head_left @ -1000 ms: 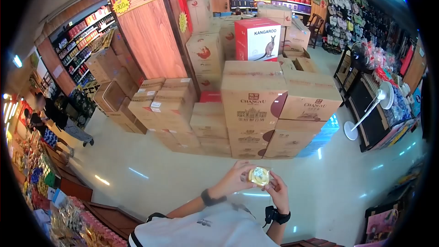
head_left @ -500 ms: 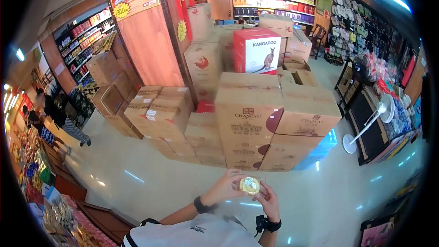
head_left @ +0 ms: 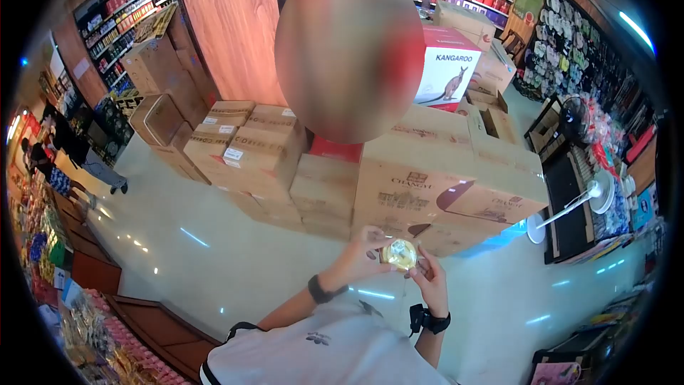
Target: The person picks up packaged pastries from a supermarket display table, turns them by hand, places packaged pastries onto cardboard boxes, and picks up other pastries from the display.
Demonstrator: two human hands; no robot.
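A small round yellow item in clear, shiny wrapping (head_left: 400,255) is held up in front of my chest. My left hand (head_left: 362,258) grips its left edge, fingers at the top and thumb below. On its right edge, the fingers of my right hand (head_left: 432,278) pinch it. Both wrists carry dark bands. Just beyond the hands stand brown cartons marked CHANGYU (head_left: 410,192). What the item is, I cannot make out.
A KANGAROO box (head_left: 447,75) tops the cartons. More cartons (head_left: 246,146) stand to the left. At the right is a white fan (head_left: 598,192); packaged goods (head_left: 100,328) fill the lower left. Two people stand far left. A blurred oval hides the upper middle.
The view has shifted and tilted, and a blurred oval now covers the upper middle. Both hands still hold the round item, which shows a little higher and farther right than half a second ago.
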